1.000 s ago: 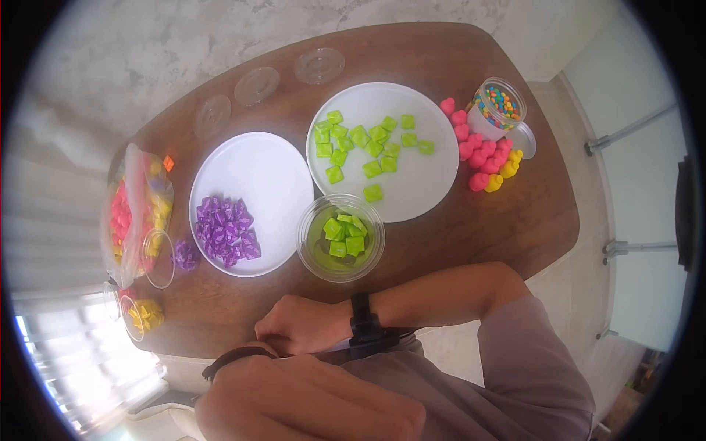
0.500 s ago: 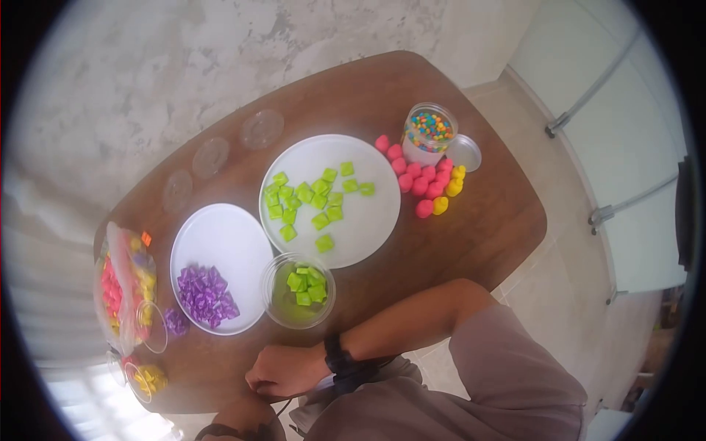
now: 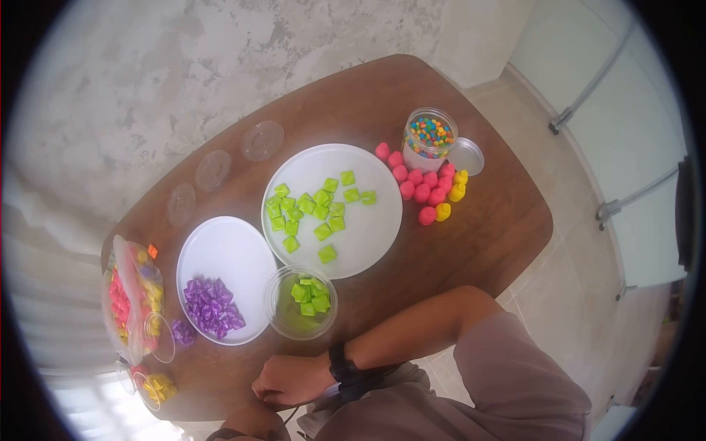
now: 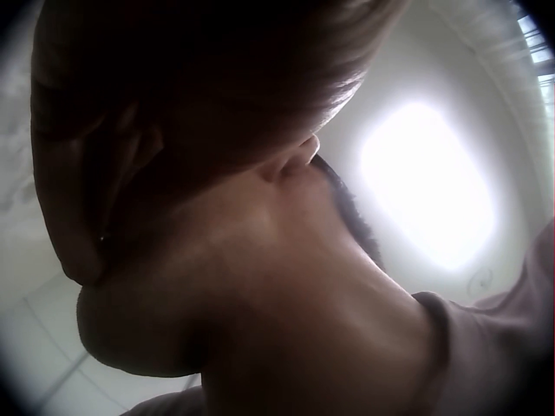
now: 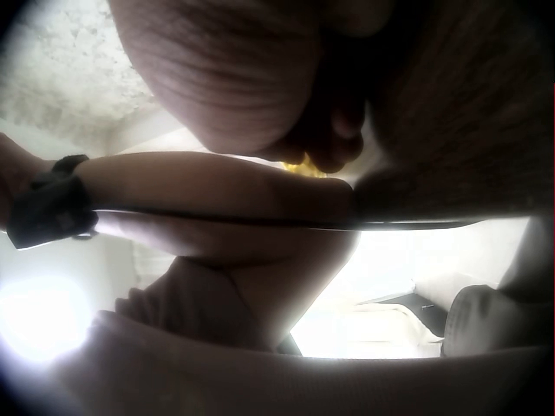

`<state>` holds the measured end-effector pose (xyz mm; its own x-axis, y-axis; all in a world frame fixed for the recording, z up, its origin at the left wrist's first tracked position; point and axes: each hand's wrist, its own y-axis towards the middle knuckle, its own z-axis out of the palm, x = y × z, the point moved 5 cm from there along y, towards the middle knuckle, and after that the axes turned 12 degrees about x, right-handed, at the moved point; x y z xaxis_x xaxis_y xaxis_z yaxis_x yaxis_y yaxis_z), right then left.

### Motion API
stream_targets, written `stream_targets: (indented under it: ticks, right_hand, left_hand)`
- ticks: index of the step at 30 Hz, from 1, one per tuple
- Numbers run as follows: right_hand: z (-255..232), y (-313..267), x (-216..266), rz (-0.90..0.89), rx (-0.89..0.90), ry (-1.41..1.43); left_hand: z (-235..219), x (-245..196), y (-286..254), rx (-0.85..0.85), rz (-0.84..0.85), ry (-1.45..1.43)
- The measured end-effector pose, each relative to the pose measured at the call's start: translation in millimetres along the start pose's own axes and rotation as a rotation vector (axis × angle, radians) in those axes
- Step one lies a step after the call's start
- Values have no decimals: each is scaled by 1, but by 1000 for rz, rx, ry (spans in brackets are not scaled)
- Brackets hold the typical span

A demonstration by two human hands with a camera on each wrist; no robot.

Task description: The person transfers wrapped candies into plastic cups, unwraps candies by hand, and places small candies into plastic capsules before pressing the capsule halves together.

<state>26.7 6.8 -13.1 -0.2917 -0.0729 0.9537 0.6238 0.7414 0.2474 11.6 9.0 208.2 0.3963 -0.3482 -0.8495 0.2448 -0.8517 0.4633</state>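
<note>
In the head view my right hand (image 3: 294, 378) rests at the table's near edge, its fingers loosely curled with nothing in them. Below it, part of my left arm (image 3: 254, 422) shows. My left hand (image 4: 95, 173) is raised to the face in the left wrist view, with its fingers at the chin. Just beyond the right hand stands a clear tub (image 3: 276, 323) with several green-wrapped candies (image 3: 312, 292) in it. A white plate (image 3: 220, 246) holds a heap of purple-wrapped candies (image 3: 212, 305). The larger white plate (image 3: 368, 242) carries scattered green-wrapped candies (image 3: 322, 197).
A jar of coloured candies (image 3: 430, 136) stands at the far right beside a round lid (image 3: 466, 156), pink toys (image 3: 421, 192) and yellow toys (image 3: 457, 191). Clear lids (image 3: 262, 140) lie along the far edge. At left is a plastic bag (image 3: 132, 294) of colourful pieces.
The head view has tilted and shifted, so the tabletop appears lower and turned. Less of my left arm shows at the bottom. My right hand stays at the table edge.
</note>
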Motion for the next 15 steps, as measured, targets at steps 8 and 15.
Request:
stream_targets:
  ticks: [8,15]
  right_hand:
    - [2,1,-3,-6,-27,7]
    - [6,1,-8,13,5,7]
  left_hand:
    - [1,27,2,131,-92,-117]
    - [-8,39,-16,197,-153,-278]
